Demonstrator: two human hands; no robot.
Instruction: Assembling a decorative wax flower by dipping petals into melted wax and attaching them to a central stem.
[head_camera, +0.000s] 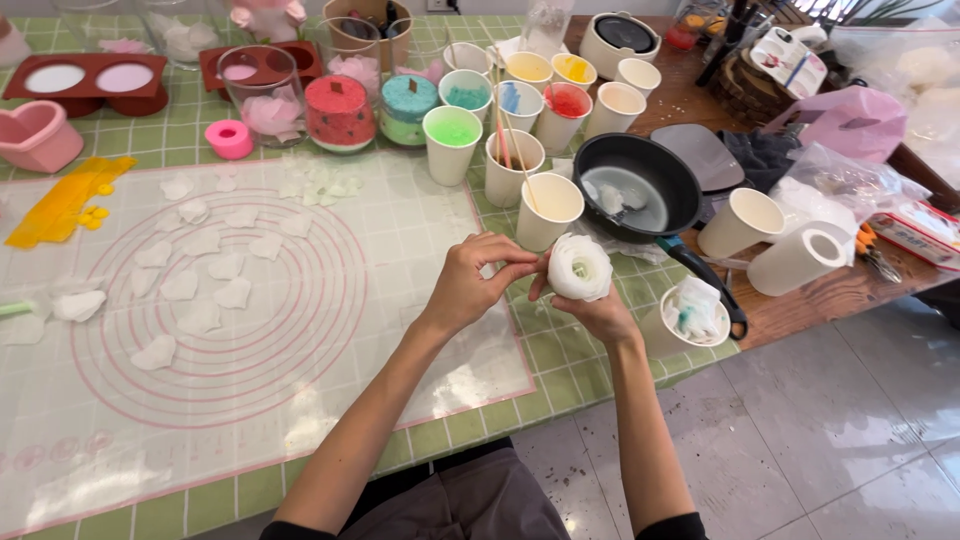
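Head view shows two bare hands held above the tabletop (600, 375), which is covered by a green checked cloth. One white wax flower (579, 267) sits in the right hand (598, 312), whose fingers are curled around its underside and grip it. The left hand (470, 282) has its fingers pinched closed on the flower's left edge. The flower is in the air, just in front of one white paper cup (549, 210) and near one black frying pan (636, 186) that holds pale melted wax.

One clear baking mat (300, 330) with pink rings lies to the left, strewn with roughly fifteen white wax petals (232, 293). Beyond the pan stand about ten paper cups with coloured wax; one of them, the green one (452, 143), is nearest the mat. Two wooden sticks (508, 140) lean in another cup. One paper towel roll (800, 260) lies at the right, and one pink heart mould (38, 135) sits far left.
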